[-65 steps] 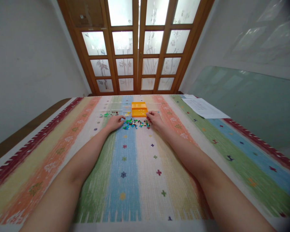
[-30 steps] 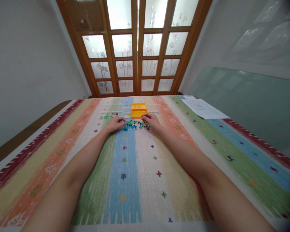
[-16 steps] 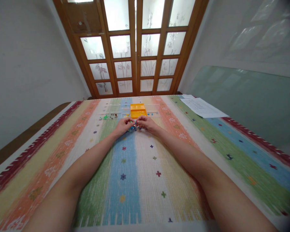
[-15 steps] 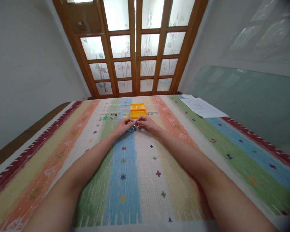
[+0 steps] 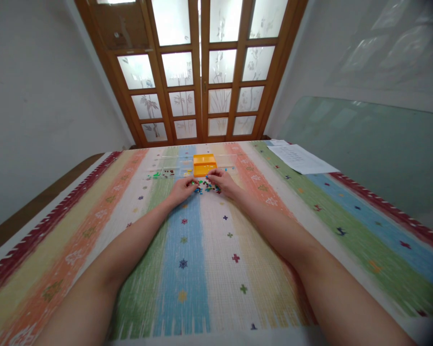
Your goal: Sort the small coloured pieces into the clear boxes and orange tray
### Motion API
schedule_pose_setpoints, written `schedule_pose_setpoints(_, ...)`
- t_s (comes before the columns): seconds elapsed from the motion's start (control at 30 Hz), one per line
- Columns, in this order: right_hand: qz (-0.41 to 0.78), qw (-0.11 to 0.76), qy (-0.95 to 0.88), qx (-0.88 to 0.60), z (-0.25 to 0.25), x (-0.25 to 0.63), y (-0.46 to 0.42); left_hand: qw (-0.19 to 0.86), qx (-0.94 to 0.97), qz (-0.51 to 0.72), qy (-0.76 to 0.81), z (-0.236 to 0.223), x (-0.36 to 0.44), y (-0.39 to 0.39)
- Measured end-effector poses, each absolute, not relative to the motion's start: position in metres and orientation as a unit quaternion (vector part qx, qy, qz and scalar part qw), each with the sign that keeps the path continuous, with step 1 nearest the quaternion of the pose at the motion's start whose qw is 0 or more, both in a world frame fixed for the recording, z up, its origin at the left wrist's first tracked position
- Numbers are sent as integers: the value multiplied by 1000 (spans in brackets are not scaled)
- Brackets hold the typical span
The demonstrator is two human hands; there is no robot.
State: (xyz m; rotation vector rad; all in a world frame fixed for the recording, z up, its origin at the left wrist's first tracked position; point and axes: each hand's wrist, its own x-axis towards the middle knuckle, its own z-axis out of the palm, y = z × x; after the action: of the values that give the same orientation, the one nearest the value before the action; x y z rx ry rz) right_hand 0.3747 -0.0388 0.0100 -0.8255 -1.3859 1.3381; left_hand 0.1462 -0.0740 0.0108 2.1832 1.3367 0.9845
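Note:
A pile of tiny coloured pieces (image 5: 208,186), blue, green, dark red and others, lies on the striped cloth between my hands. My right hand (image 5: 221,179) is over the pile's right side, thumb and fingertips pinched on a small blue piece (image 5: 207,177). At the pile's left edge rests my left hand (image 5: 183,189), its fingers curled together; what they hold, if anything, is too small to make out. Just beyond the hands stands an open orange box (image 5: 205,158), its lid raised at the back.
Clear plastic boxes flank the orange one; the left holds green pieces (image 5: 156,175) and dark brown pieces (image 5: 169,172). A printed paper sheet (image 5: 303,159) lies at the table's far right. Beyond the striped tablecloth (image 5: 220,269) are wooden glass doors (image 5: 204,96).
My right hand has moved away from my left, to the right and slightly up, with a blue piece at its fingertips. The pile between the hands now shows. My left hand has barely moved.

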Motion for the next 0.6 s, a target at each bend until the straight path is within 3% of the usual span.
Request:
schedule_pose_setpoints(0.07,474,564,-545,-400,9,387,-24,146,806,307,484,11,140,-73)
schedule_pose_setpoints(0.2,355,610,-530,-471,3,421,1,111,839,238,477,13,122,-68)
schedule_pose_setpoints(0.6,224,599,-556,-531,-32,451,35,165,877,191,409,22,106,-66)
